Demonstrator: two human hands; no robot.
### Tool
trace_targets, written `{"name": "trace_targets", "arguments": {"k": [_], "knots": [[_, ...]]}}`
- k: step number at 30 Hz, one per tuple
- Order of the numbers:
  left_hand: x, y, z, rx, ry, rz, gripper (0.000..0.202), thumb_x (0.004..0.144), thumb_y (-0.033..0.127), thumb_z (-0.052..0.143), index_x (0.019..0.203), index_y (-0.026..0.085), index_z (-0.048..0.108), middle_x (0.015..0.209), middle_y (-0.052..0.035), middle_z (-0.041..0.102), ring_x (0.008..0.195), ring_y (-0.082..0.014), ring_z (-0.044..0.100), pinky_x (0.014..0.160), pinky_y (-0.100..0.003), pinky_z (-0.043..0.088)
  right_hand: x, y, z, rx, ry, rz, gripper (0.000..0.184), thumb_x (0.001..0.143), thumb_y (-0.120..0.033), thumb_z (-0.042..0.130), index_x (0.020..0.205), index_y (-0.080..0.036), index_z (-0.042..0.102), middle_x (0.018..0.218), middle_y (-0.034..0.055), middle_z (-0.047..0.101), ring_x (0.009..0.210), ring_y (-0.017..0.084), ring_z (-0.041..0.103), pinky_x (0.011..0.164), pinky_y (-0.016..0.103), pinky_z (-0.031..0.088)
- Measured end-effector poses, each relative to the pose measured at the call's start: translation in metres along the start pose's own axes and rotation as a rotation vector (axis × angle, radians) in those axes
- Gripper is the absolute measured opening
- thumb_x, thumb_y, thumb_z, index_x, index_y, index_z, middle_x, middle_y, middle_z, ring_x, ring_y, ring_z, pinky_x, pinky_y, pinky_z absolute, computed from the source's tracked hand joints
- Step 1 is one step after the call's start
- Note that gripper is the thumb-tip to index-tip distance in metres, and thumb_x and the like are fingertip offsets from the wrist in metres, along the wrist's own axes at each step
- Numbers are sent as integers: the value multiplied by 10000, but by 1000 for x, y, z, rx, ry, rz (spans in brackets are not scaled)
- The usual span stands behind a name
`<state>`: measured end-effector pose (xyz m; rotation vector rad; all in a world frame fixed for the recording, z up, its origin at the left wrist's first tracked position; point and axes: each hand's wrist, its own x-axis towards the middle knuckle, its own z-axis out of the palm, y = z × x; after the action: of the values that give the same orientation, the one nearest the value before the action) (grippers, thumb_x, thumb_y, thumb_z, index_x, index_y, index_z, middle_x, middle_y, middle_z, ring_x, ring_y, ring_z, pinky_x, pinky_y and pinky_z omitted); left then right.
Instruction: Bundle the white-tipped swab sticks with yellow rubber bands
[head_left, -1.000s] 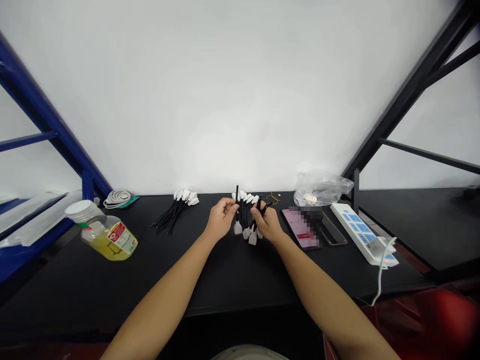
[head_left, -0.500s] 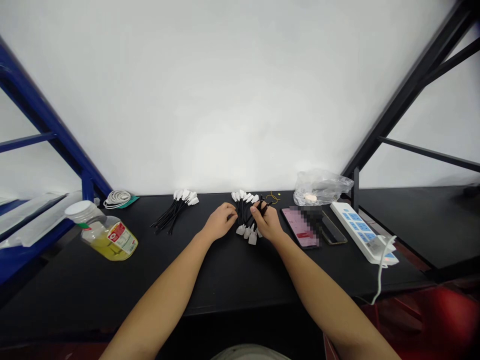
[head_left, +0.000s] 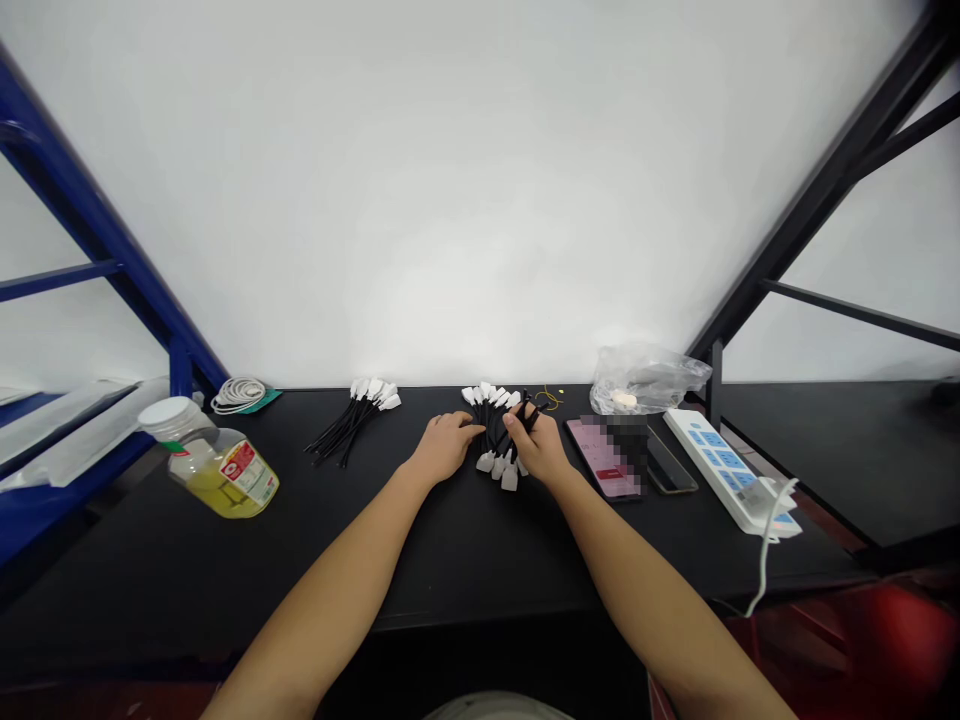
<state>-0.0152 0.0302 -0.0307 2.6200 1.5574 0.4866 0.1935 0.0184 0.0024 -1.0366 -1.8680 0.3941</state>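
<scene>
My right hand [head_left: 535,443] is closed around a bundle of short black cables; their white flat ends [head_left: 509,474] hang below the fingers, and the black ends stick up past the thumb. Under and behind it lies another pile of black cables whose white ends [head_left: 486,392] fan out toward the wall. My left hand [head_left: 445,447] rests at the left side of that pile, fingers stretched out and fingertips touching the black cables. Further left lies a separate bunch of the same black cables with white ends [head_left: 367,395].
On the left stand a plastic jar of yellow liquid [head_left: 229,475] and a coiled white cable [head_left: 238,394]. To the right lie a phone [head_left: 592,450], a second dark phone [head_left: 671,460], a clear plastic bag [head_left: 652,378] and a white power strip [head_left: 720,455]. A yellow thread [head_left: 550,399] lies near the wall.
My left hand has shifted slightly right, its fingers now reaching further onto the cables. My right hand keeps its hold on the bundle. The whole view has moved a little.
</scene>
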Motion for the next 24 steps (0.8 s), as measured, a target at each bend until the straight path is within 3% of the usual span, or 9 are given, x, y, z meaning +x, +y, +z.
{"name": "trace_targets", "arguments": {"k": [4, 9, 18, 24], "knots": [[1, 3, -1, 12, -6, -25, 317, 959, 245, 535, 1243, 308, 661, 1248, -54, 640, 1150, -247, 589, 1118, -521, 348, 0, 1, 1, 11, -5, 24, 281, 980, -413, 489, 836, -194, 590, 676, 1, 613, 603, 156, 569, 615, 264, 418], [0, 3, 1, -6, 21, -54, 195, 956, 324, 564, 1089, 275, 698, 1250, -72, 627, 1168, -283, 569, 1124, -613, 297, 0, 2, 1, 10, -8, 29, 291, 983, -421, 483, 835, -193, 587, 668, 0, 610, 598, 157, 570, 609, 265, 419], [-2, 7, 2, -105, 19, 23, 389, 938, 195, 508, 1305, 302, 580, 1286, -81, 617, 1222, -277, 550, 1125, -566, 324, 0, -1, 1, 22, -16, 28, 302, 983, -440, 472, 833, -204, 588, 659, 4, 600, 605, 166, 576, 599, 266, 429], [0, 12, 3, -47, -21, 66, 321, 903, 113, 465, 1097, 278, 661, 1300, -76, 595, 1230, -278, 542, 1125, -604, 313, 0, 0, 1, 13, -25, 15, 307, 985, -435, 468, 818, -203, 581, 657, 1, 592, 596, 160, 571, 597, 267, 423]]}}
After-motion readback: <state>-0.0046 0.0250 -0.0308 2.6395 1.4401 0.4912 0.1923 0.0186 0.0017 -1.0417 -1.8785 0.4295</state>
